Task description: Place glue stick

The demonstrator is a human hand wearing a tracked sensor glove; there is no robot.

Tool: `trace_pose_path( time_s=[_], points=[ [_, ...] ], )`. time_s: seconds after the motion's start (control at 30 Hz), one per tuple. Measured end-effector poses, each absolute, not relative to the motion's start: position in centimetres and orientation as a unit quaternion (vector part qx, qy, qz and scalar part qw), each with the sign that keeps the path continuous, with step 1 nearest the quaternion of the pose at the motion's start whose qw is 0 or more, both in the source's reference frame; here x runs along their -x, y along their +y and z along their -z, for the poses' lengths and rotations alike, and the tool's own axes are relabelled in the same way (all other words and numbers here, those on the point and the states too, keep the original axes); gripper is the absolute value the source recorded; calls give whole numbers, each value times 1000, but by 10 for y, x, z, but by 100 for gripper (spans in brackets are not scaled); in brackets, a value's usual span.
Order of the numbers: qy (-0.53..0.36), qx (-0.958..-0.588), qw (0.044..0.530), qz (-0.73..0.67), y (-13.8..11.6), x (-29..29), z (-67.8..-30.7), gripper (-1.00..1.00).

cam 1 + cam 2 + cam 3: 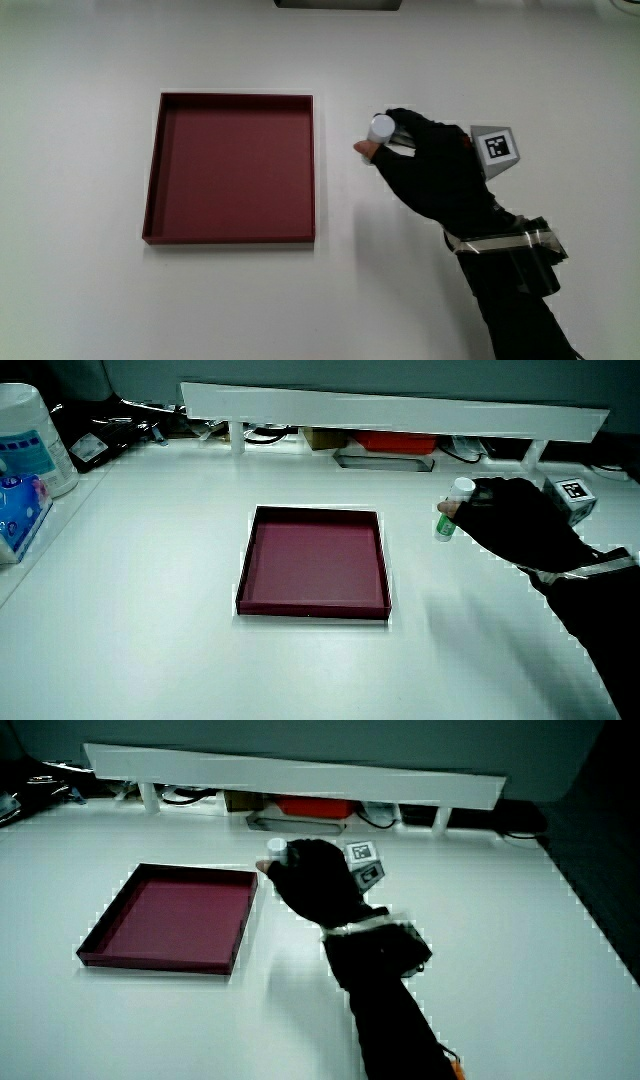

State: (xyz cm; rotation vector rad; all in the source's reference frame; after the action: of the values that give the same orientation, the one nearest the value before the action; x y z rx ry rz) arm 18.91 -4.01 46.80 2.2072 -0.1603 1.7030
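A gloved hand (430, 165) gripped a glue stick (382, 127) just beside a shallow dark red tray (232, 238) on a white surface (80, 300), its fingers curled around the tube and a bare thumb tip pressed against it. From above, the stick's white cap showed at the tip of the fingers, between the hand and the tray's nearest wall, apart from the tray. In a side view, the glue stick (448, 520) stood upright with its white cap up and a green band near its base, its lower end at or very near the surface (150, 650); whether it touched could not be told. The hand (520, 520) closed on it from the side away from the tray (312, 608). A small patterned cube (497, 147) sat on the back of the glove, and a pale strap circled the wrist above a dark sleeve. In both side views, a low white partition (400, 405) ran along the edge of the surface farthest from the person. The tray (165, 960) held nothing visible inside it.
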Motion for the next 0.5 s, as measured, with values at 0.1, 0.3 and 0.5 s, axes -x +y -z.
trace_pose_path(
  time_s=[0.1, 0.3, 0.5],
  points=[
    [-32, -789, 167, -591, -39, -203, -476, 0],
    [4, -798, 156, -582, -37, -226, -500, 0],
    [33, -796, 154, -585, -35, -238, -516, 0]
  ],
)
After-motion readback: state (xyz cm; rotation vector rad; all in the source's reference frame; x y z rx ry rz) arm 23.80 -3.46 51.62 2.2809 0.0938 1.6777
